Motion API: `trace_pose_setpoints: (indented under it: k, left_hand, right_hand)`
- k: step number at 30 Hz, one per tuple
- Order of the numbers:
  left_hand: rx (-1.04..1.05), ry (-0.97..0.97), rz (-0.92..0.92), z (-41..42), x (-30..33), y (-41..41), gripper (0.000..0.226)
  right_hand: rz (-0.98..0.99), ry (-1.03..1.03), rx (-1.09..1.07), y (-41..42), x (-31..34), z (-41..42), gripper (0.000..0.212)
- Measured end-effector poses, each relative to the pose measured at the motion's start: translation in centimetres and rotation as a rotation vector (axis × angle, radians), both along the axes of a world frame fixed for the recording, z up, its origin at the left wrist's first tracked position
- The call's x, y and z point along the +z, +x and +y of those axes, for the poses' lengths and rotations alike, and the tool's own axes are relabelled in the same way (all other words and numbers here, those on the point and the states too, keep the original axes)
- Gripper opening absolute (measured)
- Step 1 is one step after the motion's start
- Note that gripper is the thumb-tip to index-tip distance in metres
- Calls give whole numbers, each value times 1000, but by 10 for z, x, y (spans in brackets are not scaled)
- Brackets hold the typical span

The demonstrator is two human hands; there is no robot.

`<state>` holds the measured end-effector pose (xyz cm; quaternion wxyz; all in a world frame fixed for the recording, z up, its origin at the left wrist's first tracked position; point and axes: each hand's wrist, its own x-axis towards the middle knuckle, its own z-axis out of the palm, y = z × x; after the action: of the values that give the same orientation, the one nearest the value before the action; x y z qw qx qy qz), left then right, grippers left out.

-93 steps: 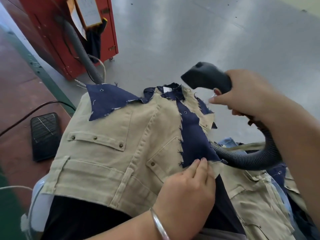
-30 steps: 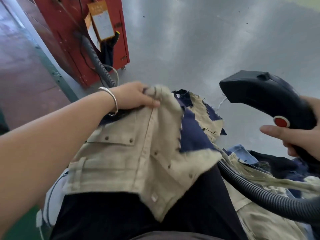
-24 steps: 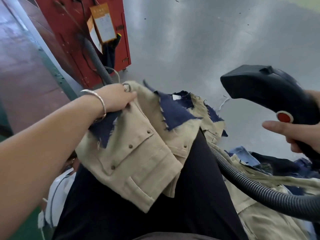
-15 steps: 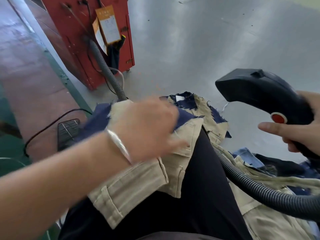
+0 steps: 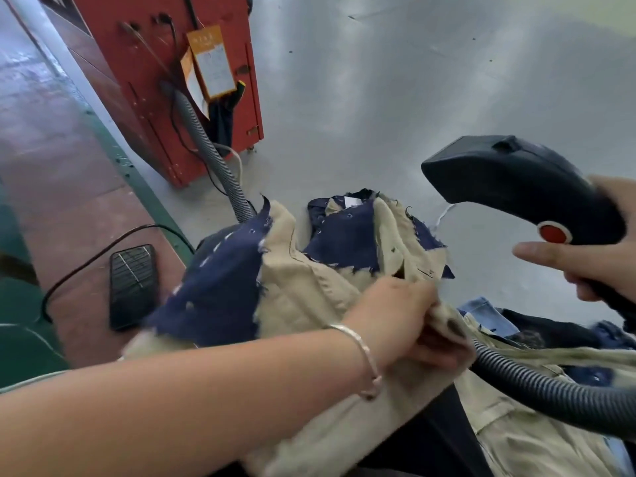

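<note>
A beige garment [image 5: 309,290] with dark blue patches [image 5: 213,287] lies over my lap. My left hand [image 5: 409,321], a silver bangle on its wrist, reaches across and grips a fold of the beige cloth at its right side. My right hand [image 5: 592,266] holds the handle of a black suction nozzle [image 5: 509,177] with a red button [image 5: 553,233], raised above and to the right of the garment. Its ribbed grey hose [image 5: 550,394] runs low across the right.
A red machine cabinet [image 5: 165,63] with tags and a grey hose [image 5: 206,142] stands at the back left. A black foot pedal [image 5: 132,285] with a cable lies on the reddish floor. More beige and blue garments [image 5: 516,425] are piled at the right on the grey table [image 5: 413,80].
My left hand drew the garment's far edge toward me and leftward, then crossed to the right and took hold of the cloth there. The nozzle stayed raised at the right.
</note>
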<state>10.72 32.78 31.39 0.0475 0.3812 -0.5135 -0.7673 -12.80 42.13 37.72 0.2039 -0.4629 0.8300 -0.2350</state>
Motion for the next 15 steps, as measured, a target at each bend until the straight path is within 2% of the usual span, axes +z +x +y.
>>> trace_pose_setpoints:
  k: [2,3,4,6,8,9,10,11,12,14,15]
  left_hand:
    - [68,53,47,8,-1,-25,18]
    - [35,-29,30,14,-5,-33,17]
    - [-69,-210,7,19,-10,-35,21]
    - [-281,-741,57,22,-15,-23,33]
    - [-358,-1278,213,8,-15,3,24]
    - [-328,-1505,211,-4,-16,16,21]
    - [-269,-1657,111,-20,-16,28,21]
    - [-211,-1696,-103,-37,-13,40,28]
    - [-163,-1656,-399,-55,-10,52,44]
    - [-122,-1409,-961,-92,-8,79,83]
    - [-108,-1249,-1093,-104,-6,94,98]
  right_hand:
    - [7,26,29,12,10,0,87]
    - [16,38,41,17,14,0,86]
    - [31,52,53,20,17,0,85]
    - [67,78,71,23,21,1,83]
    - [91,93,60,19,20,6,82]
    - [93,102,51,17,18,10,83]
    - [90,109,41,15,16,13,84]
    - [90,114,34,15,14,15,86]
    - [92,122,32,17,13,16,85]
    - [95,143,43,29,12,14,80]
    - [94,155,51,38,12,12,75]
